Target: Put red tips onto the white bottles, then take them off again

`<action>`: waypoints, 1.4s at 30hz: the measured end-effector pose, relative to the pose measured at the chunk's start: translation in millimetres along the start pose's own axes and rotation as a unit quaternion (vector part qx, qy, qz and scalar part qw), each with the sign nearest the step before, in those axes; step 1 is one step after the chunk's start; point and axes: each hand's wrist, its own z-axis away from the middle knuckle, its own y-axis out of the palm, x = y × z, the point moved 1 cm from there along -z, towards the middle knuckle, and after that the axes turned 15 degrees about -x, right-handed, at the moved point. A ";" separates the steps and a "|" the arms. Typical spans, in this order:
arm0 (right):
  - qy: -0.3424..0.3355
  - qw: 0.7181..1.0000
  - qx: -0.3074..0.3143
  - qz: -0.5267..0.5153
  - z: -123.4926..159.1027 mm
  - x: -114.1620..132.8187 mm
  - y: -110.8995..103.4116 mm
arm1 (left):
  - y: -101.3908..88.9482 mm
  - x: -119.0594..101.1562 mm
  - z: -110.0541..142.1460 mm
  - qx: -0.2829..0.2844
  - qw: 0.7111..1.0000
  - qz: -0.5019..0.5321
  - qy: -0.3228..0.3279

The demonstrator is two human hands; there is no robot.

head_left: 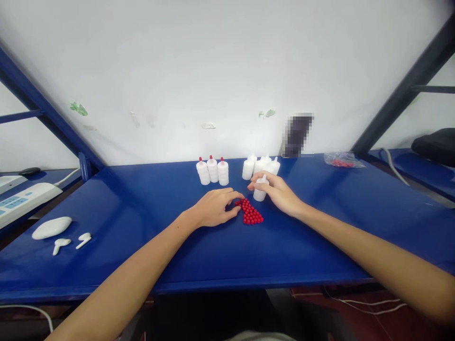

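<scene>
My left hand (pixel 219 207) is over the table at the left edge of a cluster of small red caps (pixel 251 214). Its thumb and forefinger are apart, with a few caps between and beside their tips. In my right hand (pixel 279 192) is a white squeeze bottle (pixel 259 193) with a bare pointed nozzle, upright just behind the caps. Behind that hand stands a group of similar uncapped white bottles (pixel 248 169), partly hidden by it. Further left, three white bottles with red caps (pixel 213 170) stand in a row.
On the blue table (pixel 142 189), a white earphone case (pixel 51 228) and two earphones (pixel 84 240) lie at the left. A clear bag with red pieces (pixel 343 162) is at the back right. A pixelated dark object (pixel 299 135) leans against the wall. A power strip (pixel 24 201) is far left.
</scene>
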 end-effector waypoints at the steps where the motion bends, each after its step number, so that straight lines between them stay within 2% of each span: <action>1: 0.005 1.000 -0.004 -0.001 0.0 -0.1 -0.1 | -0.2 0.1 -0.1 0.001 1.000 0.002 -0.002; 8: 0.003 1.000 0.005 0.017 0.2 -1.9 -0.7 | -3.1 2.2 -0.7 0.000 1.000 0.017 -0.004; 14: 0.001 1.000 0.007 0.026 0.0 -1.0 -1.1 | -9.2 10.4 -1.2 -0.001 0.997 0.079 0.008; 18: 0.000 0.999 0.007 0.036 0.6 0.0 -1.4 | -11.9 13.6 1.3 -0.045 0.995 0.090 0.017; 22: -0.003 0.999 0.001 0.044 1.7 0.2 -1.3 | -14.3 9.0 2.7 -0.083 0.995 0.040 0.042; 27: -0.010 0.999 0.005 0.034 1.7 -3.0 -1.2 | -11.2 -1.1 -3.5 -0.030 0.995 -0.079 0.047; 31: -0.013 0.999 0.009 0.037 2.1 -4.3 -0.7 | -5.2 -3.6 -6.0 0.023 0.993 -0.114 0.026; 37: -0.011 0.998 -0.005 0.061 3.3 2.6 -0.7 | -4.1 -3.1 -16.8 0.031 0.985 -0.166 0.047; 42: 0.005 0.997 -0.011 0.075 3.2 5.5 -3.0 | -1.0 1.4 -23.3 0.055 0.982 -0.168 0.061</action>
